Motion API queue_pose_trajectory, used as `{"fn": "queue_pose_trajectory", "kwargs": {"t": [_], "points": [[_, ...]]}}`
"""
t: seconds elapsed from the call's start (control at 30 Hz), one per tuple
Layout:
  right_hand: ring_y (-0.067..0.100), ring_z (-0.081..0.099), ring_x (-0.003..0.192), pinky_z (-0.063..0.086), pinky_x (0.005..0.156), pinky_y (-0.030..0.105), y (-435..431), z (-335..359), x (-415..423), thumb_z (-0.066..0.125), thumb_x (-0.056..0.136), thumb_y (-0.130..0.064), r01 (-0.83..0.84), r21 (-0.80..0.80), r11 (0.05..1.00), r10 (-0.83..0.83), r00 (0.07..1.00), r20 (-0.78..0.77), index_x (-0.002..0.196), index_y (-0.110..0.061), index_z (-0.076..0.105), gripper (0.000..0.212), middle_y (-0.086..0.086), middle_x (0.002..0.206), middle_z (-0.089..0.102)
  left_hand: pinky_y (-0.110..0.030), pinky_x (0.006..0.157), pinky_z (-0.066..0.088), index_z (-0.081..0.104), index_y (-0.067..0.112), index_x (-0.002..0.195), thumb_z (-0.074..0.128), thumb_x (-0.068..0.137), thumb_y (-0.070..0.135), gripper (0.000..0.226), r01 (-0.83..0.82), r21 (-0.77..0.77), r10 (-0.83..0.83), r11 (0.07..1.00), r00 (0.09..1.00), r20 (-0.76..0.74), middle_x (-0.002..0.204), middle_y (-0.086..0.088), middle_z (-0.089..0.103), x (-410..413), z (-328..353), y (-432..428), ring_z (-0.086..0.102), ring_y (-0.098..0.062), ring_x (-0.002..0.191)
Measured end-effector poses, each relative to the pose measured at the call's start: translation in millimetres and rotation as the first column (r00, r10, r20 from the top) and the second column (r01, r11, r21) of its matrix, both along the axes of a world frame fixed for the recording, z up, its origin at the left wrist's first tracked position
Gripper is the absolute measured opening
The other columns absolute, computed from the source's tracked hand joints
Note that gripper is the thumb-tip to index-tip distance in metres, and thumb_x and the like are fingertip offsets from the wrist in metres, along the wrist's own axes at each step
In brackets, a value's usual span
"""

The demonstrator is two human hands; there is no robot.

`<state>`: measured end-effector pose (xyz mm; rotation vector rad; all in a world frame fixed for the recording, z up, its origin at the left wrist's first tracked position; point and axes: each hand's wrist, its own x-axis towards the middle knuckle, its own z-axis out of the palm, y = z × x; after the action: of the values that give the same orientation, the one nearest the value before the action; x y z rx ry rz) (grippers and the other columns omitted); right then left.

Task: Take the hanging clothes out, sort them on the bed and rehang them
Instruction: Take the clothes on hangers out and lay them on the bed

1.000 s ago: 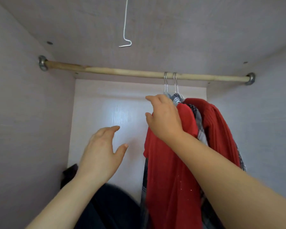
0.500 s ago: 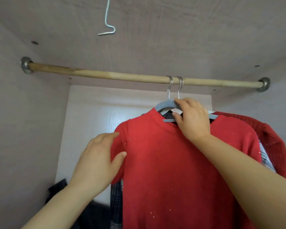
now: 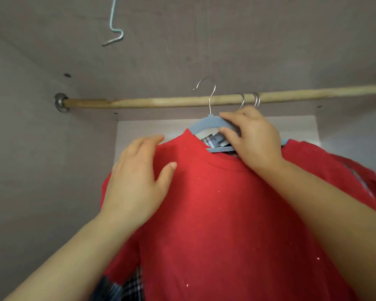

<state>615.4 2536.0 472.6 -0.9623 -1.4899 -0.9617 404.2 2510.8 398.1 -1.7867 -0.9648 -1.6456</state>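
A red T-shirt (image 3: 221, 213) hangs on a blue-grey hanger (image 3: 204, 123) in front of me inside the wardrobe. My right hand (image 3: 254, 137) grips the hanger's right arm near its neck. The hanger's metal hook (image 3: 211, 94) is lifted clear of the wooden rod (image 3: 152, 103) and stands in front of it. My left hand (image 3: 139, 179) rests with straight fingers on the shirt's left shoulder. Behind the shirt hang a plaid garment (image 3: 215, 140) and another red garment (image 3: 367, 177), their hooks (image 3: 251, 101) still on the rod.
The wardrobe's left wall (image 3: 41, 170) and top panel (image 3: 226, 40) close in the space. A bent wire hook (image 3: 114, 29) hangs from the top panel at upper left. More plaid fabric (image 3: 122, 287) shows below the shirt.
My right hand has lifted the hanger's hook off the rod and brought the red shirt leftwards and towards me. My left hand has moved up onto the shirt's shoulder.
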Motion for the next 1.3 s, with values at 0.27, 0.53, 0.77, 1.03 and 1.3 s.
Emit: {"fn": "queue_pose_trajectory", "kwargs": {"t": [0.27,0.53,0.77,1.03,1.3], "points": [[0.007,0.052,0.085,0.049,0.065,0.028,-12.3,-133.6,-72.7,0.071,0.079,-0.022,-0.382,-0.069,0.922,0.387,0.916,0.106,0.112,-0.022,0.067,0.033,-0.005,0.097,0.06,-0.036,0.091,0.046,0.05,0.028,0.126,0.048,0.085,0.045,0.045,-0.096,-0.179,0.112,0.979,0.991,0.079,0.113,0.005,0.064,-40.8,-91.2,-26.0,0.059,-0.017,0.104],[0.006,0.052,0.084,0.042,0.069,0.02,-33.2,-301.7,-128.0,0.065,0.076,-0.029,-0.582,-0.414,0.7,0.643,0.766,0.011,0.107,-0.024,0.07,0.032,-0.005,0.092,0.062,-0.016,0.079,0.042,0.063,0.029,0.11,0.062,0.084,0.032,0.027,-0.209,-0.544,0.341,0.813,0.928,0.152,0.1,0.011,0.069,-80.4,-264.0,-97.3,0.06,-0.006,0.09],[0.005,0.055,0.087,0.038,0.077,0.011,-99.2,-439.7,-174.4,0.061,0.078,-0.032,-0.711,-0.614,0.342,0.822,0.543,-0.172,0.103,-0.021,0.072,0.029,-0.003,0.088,0.064,-0.024,0.054,0.053,0.069,0.021,0.1,0.051,0.079,0.044,0.036,-0.361,-0.781,0.636,0.509,0.77,0.059,0.084,0.003,0.072,-93.8,-375.9,-212.0,0.069,-0.018,0.069],[0.004,0.057,0.083,0.047,0.065,0.021,-210.5,-503.4,-241.2,0.07,0.069,-0.017,-0.688,-0.72,-0.089,0.936,0.19,-0.297,0.106,-0.021,0.07,0.038,-0.005,0.093,0.066,-0.021,0.06,0.05,0.069,0.023,0.103,0.048,0.08,0.042,0.037,-0.483,-0.849,0.881,0.214,0.472,-0.046,0.085,0.008,0.071,-107.2,-420.9,-365.1,0.066,-0.011,0.073],[0.007,0.057,0.079,0.042,0.071,0.014,-356.7,-511.9,-309.3,0.086,0.056,-0.001,-0.571,-0.764,-0.3,0.954,-0.19,-0.232,0.105,-0.018,0.072,0.054,-0.003,0.088,0.066,-0.016,0.061,0.046,0.068,0.03,0.104,0.048,0.079,0.043,0.034,-0.522,-0.853,0.997,-0.014,0.055,-0.05,0.082,0.019,0.066,-100.4,-426.4,-529.1,0.061,-0.005,0.065]]}}
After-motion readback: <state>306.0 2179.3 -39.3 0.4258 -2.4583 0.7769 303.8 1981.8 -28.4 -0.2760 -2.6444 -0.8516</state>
